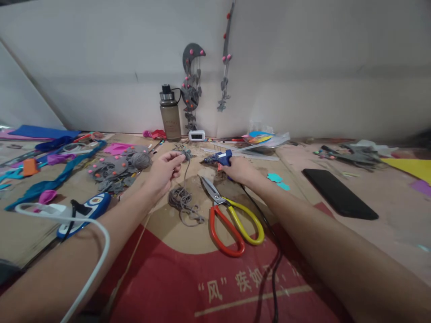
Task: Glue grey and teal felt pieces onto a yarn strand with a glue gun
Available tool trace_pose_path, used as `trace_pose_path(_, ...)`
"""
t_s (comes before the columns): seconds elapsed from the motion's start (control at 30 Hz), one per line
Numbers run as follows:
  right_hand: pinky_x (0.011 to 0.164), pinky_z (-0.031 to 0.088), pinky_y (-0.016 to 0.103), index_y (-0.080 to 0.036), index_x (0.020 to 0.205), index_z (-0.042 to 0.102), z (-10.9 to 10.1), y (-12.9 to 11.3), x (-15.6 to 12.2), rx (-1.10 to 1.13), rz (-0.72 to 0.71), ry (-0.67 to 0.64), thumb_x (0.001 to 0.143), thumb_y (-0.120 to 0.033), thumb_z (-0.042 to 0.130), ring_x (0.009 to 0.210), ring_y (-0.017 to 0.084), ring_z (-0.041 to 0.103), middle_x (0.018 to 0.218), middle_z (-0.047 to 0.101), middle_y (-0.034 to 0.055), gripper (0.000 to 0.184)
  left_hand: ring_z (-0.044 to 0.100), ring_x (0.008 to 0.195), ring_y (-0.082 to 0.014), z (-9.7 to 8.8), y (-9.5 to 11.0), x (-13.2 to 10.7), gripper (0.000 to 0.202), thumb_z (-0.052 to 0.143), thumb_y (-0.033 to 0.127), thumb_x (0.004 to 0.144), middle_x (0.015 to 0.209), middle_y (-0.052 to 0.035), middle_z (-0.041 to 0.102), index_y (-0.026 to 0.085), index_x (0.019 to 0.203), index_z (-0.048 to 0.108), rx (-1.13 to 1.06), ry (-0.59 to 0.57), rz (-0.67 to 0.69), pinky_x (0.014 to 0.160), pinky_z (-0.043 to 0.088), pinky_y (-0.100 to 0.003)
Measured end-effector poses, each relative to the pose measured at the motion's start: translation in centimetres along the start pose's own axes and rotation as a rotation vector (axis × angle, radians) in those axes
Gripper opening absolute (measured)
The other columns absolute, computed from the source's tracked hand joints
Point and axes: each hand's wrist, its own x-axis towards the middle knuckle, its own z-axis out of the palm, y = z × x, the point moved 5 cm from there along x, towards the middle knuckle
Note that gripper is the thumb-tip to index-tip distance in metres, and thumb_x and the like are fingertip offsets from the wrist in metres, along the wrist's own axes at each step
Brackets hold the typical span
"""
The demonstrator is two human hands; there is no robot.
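Head: right fingers [231, 168] on glue gun [222, 157]

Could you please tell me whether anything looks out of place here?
Yes: the grey yarn lies in a loose tangle beside the scissors, and the white cable crosses the left forearm, where it might snag.

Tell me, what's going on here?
A person's left hand pinches a small gray piece, with a gray cord running from it to a loose tangle on the cardboard. The right hand grasps a blue glue gun, its nozzle pointing toward the left hand. Scissors lie beside the tangle, untouched.
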Motion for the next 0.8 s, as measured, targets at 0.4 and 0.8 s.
trace_pose_path(0.4, 0.072, 0.039, 0.028, -0.016, 0.082, 0.061, -2.2, -3.9, -1.9, 0.409, -0.339, 0.237, 0.082, -0.024, 0.049, 0.076, 0.016, 0.054, 0.08, 0.062, 0.0048, 0.014, 0.037, 0.044, -0.0029, 0.0, -0.5, -0.5, 0.034, 0.078, 0.03, 0.056, 0.057, 0.0058, 0.047, 0.014, 0.074, 0.055, 0.035, -0.01, -0.085, 0.037, 0.023, -0.014)
trace_pose_path(0.8, 0.067, 0.046, 0.028, -0.023, 0.089, 0.045, 1.5, -8.0, -4.2, 1.578, -0.079, -0.264, 0.074, -0.053, 0.061, 0.067, 0.013, 0.06, 0.073, 0.06, -0.0017, 0.037, 0.04, 0.049, -0.0057, 1.0, 1.3, -2.2, 0.026, 0.072, 0.034, 0.065, 0.065, 0.0028, 0.054, 0.015, 0.077, 0.061, 0.248, 0.022, 0.139, 0.045, 0.029, -0.019)
